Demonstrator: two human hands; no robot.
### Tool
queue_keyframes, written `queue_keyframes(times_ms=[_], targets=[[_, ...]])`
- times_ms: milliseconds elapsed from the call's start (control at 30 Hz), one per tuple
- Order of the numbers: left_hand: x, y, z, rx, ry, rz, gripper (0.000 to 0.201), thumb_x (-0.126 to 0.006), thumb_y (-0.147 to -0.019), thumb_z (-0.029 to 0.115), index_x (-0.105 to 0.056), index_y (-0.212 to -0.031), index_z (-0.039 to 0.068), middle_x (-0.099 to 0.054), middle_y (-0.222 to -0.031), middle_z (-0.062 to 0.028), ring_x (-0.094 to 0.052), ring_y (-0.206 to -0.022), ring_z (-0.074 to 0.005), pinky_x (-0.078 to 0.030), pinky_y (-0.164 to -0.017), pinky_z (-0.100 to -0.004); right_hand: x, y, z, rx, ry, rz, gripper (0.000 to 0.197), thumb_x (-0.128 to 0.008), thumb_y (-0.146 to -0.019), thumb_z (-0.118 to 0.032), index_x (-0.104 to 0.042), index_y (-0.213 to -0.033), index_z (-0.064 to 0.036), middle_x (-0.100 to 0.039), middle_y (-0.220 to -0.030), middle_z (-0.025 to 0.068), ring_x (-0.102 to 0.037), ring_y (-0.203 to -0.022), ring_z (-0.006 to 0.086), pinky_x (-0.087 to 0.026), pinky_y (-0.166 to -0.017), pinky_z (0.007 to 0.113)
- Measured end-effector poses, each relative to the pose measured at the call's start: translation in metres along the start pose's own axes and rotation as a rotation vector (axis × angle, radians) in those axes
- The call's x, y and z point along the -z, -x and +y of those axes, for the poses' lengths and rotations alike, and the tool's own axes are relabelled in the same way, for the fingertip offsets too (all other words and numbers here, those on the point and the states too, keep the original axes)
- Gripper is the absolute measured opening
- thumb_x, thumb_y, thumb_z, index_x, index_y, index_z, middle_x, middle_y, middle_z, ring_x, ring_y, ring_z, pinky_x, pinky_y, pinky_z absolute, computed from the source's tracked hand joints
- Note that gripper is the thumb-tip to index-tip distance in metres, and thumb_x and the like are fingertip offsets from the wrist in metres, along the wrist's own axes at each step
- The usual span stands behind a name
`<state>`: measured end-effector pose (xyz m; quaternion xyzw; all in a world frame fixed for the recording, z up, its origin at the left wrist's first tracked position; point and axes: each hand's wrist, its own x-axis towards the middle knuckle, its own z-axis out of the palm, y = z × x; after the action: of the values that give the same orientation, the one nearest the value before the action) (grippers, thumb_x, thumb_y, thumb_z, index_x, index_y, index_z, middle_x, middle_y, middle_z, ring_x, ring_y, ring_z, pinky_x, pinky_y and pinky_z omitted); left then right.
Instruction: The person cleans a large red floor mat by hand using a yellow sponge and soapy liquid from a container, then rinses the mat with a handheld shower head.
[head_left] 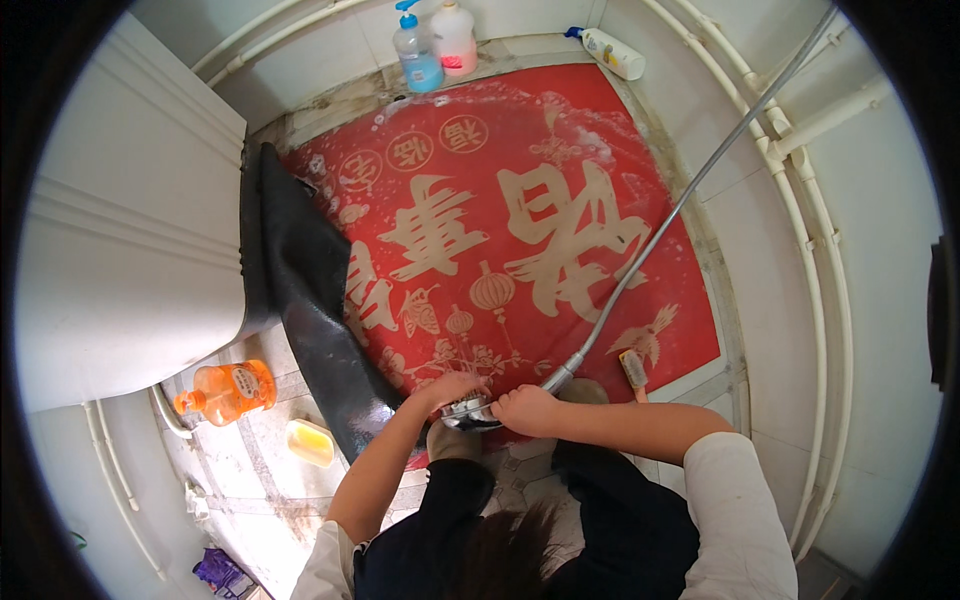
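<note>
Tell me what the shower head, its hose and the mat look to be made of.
Shower head: chrome-like, metal or plated plastic; bright glints. Hose: probably flexible metal; grey sheen, smooth curve. Mat: red face unclear, wet and soapy; folded black underside likely rubber, shiny.

Left of the left hand (pixel 455 388) sits a small pale-yellow tray (pixel 297 448), with an orange bottle (pixel 240 388) farther out and a large white casing (pixel 140 240) beyond. Well ahead of the hand stand a blue pump bottle (pixel 418 58) and a pink-and-white bottle (pixel 455 40). White pipes (pixel 808 262) run right of the right hand (pixel 530 411).
</note>
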<state>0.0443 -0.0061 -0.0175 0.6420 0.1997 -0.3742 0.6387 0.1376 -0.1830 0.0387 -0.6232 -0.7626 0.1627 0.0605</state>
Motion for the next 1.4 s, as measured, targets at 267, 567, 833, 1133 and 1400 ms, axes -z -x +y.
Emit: queue_keyframes(times_ms=[267, 567, 833, 1133, 1400], targets=[[0.002, 0.011, 0.009, 0.010, 0.205, 0.003, 0.038, -0.041, -0.088, 0.033, -0.060, -0.101, 0.003, -0.060, -0.097, -0.0080, -0.054, -0.089, -0.0161, -0.041, -0.079, -0.0268, -0.002, -0.012, 0.007, 0.043, -0.055, -0.009, 0.008, -0.049, -0.071, -0.015, -0.050, -0.072, -0.0063, -0.056, -0.064, 0.0077, -0.057, -0.056, 0.0211, -0.046, -0.053, 0.031], [0.014, 0.015, 0.004, 0.109, 0.283, -0.004, 0.038, -0.039, -0.089, 0.032, -0.057, -0.105, 0.002, -0.059, -0.100, -0.0078, -0.054, -0.089, -0.0169, -0.040, -0.083, -0.0268, 0.000, -0.031, 0.006, 0.110, -0.004, -0.002, 0.009, -0.048, -0.072, -0.015, -0.050, -0.073, -0.0060, -0.057, -0.065, 0.0085, -0.058, -0.057, 0.0219, -0.045, -0.052, 0.031], [0.020, 0.018, 0.012, 0.101, 0.245, -0.033, 0.039, -0.038, -0.089, 0.033, -0.056, -0.105, 0.003, -0.059, -0.096, -0.0070, -0.053, -0.086, -0.0174, -0.041, -0.078, -0.0280, 0.007, -0.027, 0.004, 0.065, -0.070, -0.051, 0.010, -0.048, -0.073, -0.015, -0.052, -0.074, -0.0060, -0.057, -0.065, 0.0092, -0.058, -0.059, 0.0224, -0.046, -0.053, 0.032], [-0.012, 0.019, 0.010, -0.298, -0.280, 0.374, 0.035, -0.050, -0.082, 0.020, -0.049, -0.114, 0.005, -0.052, -0.111, -0.0124, -0.048, -0.103, -0.0249, -0.038, -0.089, -0.0311, 0.043, 0.098, 0.047, -0.545, -0.165, -0.290, 0.046, -0.053, -0.072, -0.053, -0.055, -0.070, -0.0066, -0.058, -0.063, 0.0105, -0.059, -0.059, 0.0262, -0.046, -0.051, 0.037], [-0.032, 0.022, -0.003, -0.139, -1.071, 0.814, 0.075, -0.056, -0.074, 0.043, -0.021, -0.134, 0.015, -0.013, -0.140, -0.0114, -0.013, -0.129, -0.0275, -0.018, -0.098, -0.0535, 0.042, 0.208, 0.056, -0.957, 0.061, -0.007, 0.047, -0.058, -0.066, -0.054, -0.053, -0.062, -0.0083, -0.055, -0.056, 0.0095, -0.057, -0.053, 0.0267, -0.044, -0.047, 0.037]])
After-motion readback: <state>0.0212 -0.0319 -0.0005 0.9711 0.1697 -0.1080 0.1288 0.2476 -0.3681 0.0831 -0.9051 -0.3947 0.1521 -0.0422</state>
